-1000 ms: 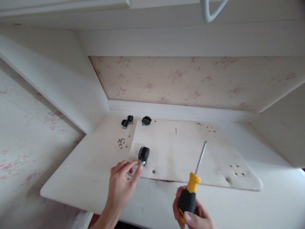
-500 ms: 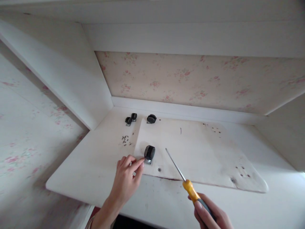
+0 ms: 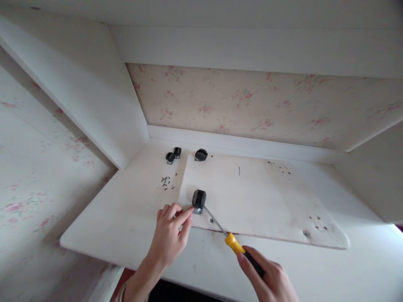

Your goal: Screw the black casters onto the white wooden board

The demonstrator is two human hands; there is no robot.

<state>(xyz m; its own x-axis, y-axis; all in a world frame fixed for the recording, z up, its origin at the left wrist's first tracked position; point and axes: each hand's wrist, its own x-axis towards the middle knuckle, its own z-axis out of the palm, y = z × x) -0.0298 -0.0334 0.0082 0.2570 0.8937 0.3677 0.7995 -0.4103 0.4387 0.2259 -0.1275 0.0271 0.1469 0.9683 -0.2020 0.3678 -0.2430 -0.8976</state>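
A black caster wheel (image 3: 199, 199) with a metal mounting plate sits near the front left corner of a white board (image 3: 252, 197). My left hand (image 3: 172, 228) is closed at its left side, index fingertip and thumb against the plate; any screw there is hidden. In my right hand (image 3: 267, 272) is a screwdriver (image 3: 234, 243) with a yellow and black handle. Its shaft slants up to the left, and the tip is at the caster's right side. Whether the tip touches the caster, I cannot tell.
Another caster (image 3: 201, 154) stands at the board's back left corner. Two loose casters (image 3: 170, 157) lie left of it, with several small screws (image 3: 165, 182) in front of them. The board rests on a white desk (image 3: 103, 226) under a shelf, with a side panel (image 3: 78, 84) at left.
My right hand has moved left with the screwdriver, bringing its tip from the bare board to the caster's right side. My left hand stays at the caster plate.
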